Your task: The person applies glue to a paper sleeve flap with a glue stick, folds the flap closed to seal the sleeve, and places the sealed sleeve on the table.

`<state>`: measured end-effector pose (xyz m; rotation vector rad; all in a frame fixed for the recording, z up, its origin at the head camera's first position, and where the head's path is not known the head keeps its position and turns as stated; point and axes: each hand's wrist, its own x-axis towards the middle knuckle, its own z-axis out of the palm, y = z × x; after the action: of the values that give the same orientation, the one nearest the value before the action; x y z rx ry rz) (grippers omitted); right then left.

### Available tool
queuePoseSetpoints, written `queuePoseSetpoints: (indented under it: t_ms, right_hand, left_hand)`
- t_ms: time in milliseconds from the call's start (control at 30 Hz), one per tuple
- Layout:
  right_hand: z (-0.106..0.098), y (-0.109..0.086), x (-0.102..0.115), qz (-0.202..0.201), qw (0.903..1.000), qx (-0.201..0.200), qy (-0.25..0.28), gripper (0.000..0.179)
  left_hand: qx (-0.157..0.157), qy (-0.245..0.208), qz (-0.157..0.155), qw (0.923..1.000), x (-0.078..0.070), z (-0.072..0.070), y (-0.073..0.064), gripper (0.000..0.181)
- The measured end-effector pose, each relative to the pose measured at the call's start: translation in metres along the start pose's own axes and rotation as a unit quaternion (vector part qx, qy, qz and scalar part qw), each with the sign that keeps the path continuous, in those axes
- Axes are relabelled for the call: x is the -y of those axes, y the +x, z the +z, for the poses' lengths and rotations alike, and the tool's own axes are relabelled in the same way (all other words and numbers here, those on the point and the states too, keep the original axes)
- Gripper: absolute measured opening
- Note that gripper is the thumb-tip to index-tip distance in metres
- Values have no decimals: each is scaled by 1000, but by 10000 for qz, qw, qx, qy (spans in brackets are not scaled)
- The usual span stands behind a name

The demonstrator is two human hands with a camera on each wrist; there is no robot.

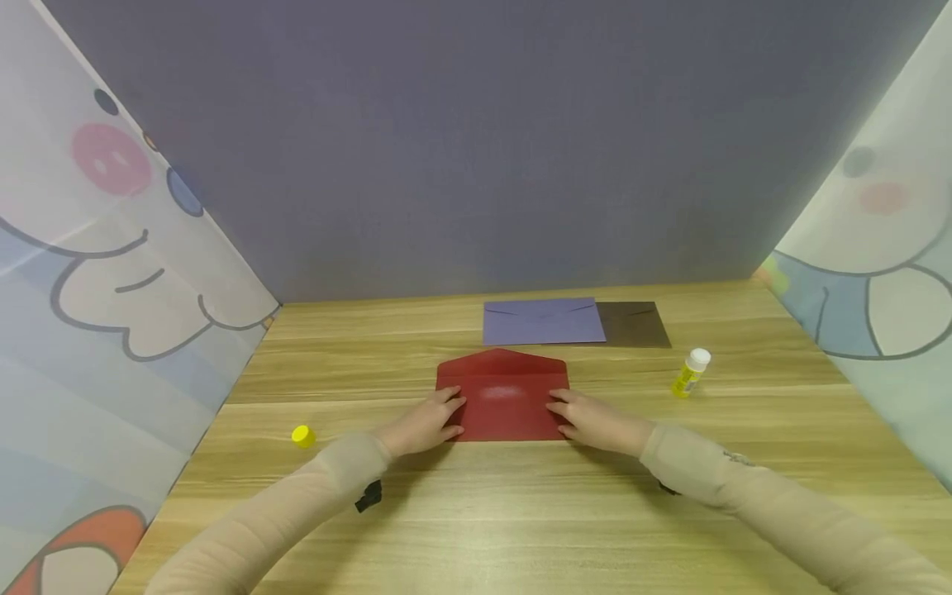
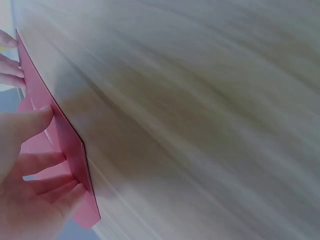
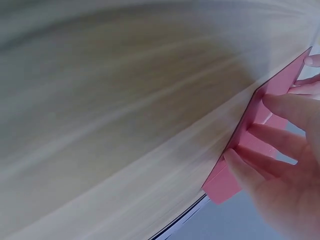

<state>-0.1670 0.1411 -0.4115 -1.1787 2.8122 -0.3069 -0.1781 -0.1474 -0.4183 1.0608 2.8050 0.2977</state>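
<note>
A red envelope (image 1: 502, 405) lies on the wooden table with its flap (image 1: 498, 362) unfolded away from the person. My left hand (image 1: 427, 423) rests its fingertips on the envelope's left end, thumb near the front edge. At the right end, the fingertips of my right hand (image 1: 598, 423) touch the red paper in the same way. In the left wrist view the left thumb and fingers (image 2: 37, 165) spread over the envelope's face (image 2: 67, 135). From the right wrist, the right hand (image 3: 280, 160) shows relaxed fingers against the envelope (image 3: 252, 117).
Behind the red envelope, a purple envelope (image 1: 543, 322) partly covers a dark brown one (image 1: 634, 325). A yellow glue stick (image 1: 690, 373) with a white end stands at the right. On the left sits a small yellow cap (image 1: 303, 436). A grey panel (image 1: 476, 149) borders the table's back.
</note>
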Motion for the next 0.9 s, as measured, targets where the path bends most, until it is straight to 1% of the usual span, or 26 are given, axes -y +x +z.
queuePoseSetpoints:
  t_ms: [167,300,433,533,700,900]
  right_hand:
    - [-2,-13,-9,12,10000,-34,48,35]
    - [-3,-21,-16,18,9999,-91,83,35]
    - [-3,-29,-19,-20,9998,-194,74,33]
    - [-3,-34,-21,-65,9996,-255,48,33]
    - [-2,-42,-21,-154,9994,-322,-47,32]
    - [-2,-48,-21,-166,9992,-345,-113,32]
  left_hand:
    - [57,64,93,9999,-12,1,9,50]
    - [141,179,88,9997,-22,2,15,51]
    - [151,302,127,9993,-31,2,19,51]
    - [128,419,177,9989,-36,3,20,51]
    - [170,630,166,9977,-43,5,20,52]
    - [140,726,236,9970,-49,7,17,52]
